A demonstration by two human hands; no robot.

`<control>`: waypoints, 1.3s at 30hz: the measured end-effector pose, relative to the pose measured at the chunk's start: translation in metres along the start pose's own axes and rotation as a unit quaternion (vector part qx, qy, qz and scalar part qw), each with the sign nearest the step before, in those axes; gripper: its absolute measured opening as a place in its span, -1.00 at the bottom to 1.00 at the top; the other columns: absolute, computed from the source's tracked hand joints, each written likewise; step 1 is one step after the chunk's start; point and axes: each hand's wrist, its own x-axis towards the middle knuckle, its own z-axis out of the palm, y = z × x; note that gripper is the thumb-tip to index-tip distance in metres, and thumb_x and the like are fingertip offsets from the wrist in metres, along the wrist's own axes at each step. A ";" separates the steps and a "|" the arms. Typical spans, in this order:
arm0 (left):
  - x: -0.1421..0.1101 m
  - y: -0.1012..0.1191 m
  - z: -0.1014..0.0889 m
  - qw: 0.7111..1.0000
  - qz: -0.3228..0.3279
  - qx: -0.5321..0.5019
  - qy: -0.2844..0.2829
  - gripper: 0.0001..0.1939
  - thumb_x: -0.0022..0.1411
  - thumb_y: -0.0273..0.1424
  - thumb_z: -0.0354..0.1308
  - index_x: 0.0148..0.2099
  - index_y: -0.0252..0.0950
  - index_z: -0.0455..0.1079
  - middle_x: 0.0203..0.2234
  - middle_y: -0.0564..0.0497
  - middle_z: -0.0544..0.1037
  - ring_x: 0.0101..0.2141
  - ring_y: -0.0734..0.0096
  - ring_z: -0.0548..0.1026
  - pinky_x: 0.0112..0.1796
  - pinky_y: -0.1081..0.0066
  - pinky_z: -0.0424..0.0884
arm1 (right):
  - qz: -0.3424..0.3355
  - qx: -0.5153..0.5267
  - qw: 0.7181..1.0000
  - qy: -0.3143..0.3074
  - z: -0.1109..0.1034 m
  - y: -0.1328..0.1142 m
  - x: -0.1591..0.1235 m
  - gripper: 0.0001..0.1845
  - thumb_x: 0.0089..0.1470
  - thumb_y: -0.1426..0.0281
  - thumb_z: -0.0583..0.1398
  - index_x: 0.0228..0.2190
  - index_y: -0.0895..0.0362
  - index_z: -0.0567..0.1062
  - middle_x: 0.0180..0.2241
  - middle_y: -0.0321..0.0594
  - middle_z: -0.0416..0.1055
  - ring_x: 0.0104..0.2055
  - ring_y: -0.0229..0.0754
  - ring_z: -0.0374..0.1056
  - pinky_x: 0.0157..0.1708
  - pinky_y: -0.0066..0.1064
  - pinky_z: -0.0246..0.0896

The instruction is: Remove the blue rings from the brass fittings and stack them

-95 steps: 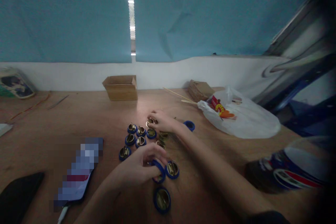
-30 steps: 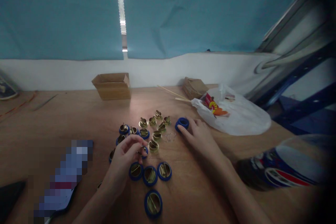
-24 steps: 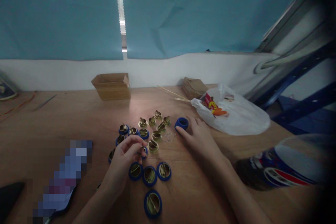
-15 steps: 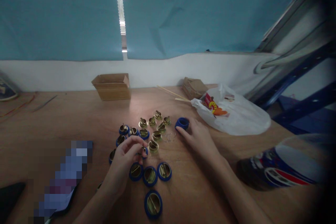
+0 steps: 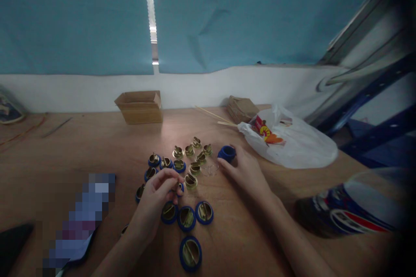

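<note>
With its fingertips pinched together, my left hand (image 5: 157, 192) holds a small brass fitting with a blue ring (image 5: 181, 188), mostly hidden by the fingers. My right hand (image 5: 245, 169) grips a short stack of blue rings (image 5: 226, 153) between thumb and fingers. Bare brass fittings (image 5: 195, 168), cup-shaped with a raised bar, stand between the hands. Several brass fittings seated in blue rings (image 5: 186, 218) lie around and in front of my left hand. Thin clear rings (image 5: 210, 170) rest on the table left of the blue stack.
An open cardboard box (image 5: 142, 107) stands by the wall, a brown packet (image 5: 242, 109) farther right. Thin sticks poke out near a white plastic bag (image 5: 297, 145). A cup with a Pepsi-style label (image 5: 344, 210) is beside my right forearm. A blurred-out phone (image 5: 79, 220) lies left.
The view has shifted very slightly. Both hands keep nearly the same places and grips; the right-hand fingers have moved slightly around the blue rings.
</note>
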 end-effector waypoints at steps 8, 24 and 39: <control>-0.001 0.003 0.000 1.000 -0.006 -0.019 0.007 -0.92 0.06 -0.40 0.24 -0.40 -0.31 0.43 -0.45 0.04 0.48 -0.50 0.52 0.38 -0.54 0.56 0.28 | 0.017 -0.029 0.999 -0.023 0.007 -0.006 -0.002 -0.57 0.14 0.24 0.17 -0.04 0.26 0.35 -0.20 0.10 0.52 -0.23 0.10 0.46 -0.25 -0.19 0.30; -0.001 0.001 -0.001 1.000 -0.013 -0.027 0.001 -0.93 0.09 -0.41 0.22 -0.39 -0.31 0.43 -0.40 0.03 0.50 -0.48 0.53 0.38 -0.53 0.57 0.28 | 0.068 -0.036 0.997 -0.012 0.013 -0.012 -0.001 -0.62 0.13 0.30 0.15 -0.05 0.26 0.38 -0.23 0.08 0.55 -0.23 0.15 0.51 -0.33 -0.21 0.32; -0.001 0.002 0.000 0.999 -0.024 -0.043 -0.001 -0.90 0.04 -0.40 0.26 -0.40 -0.32 0.44 -0.42 0.03 0.50 -0.50 0.54 0.38 -0.55 0.57 0.26 | 0.083 0.013 0.996 -0.005 0.010 -0.006 0.002 -0.59 0.16 0.15 0.15 -0.10 0.20 0.42 -0.28 0.02 0.57 -0.26 0.12 0.52 -0.31 -0.20 0.34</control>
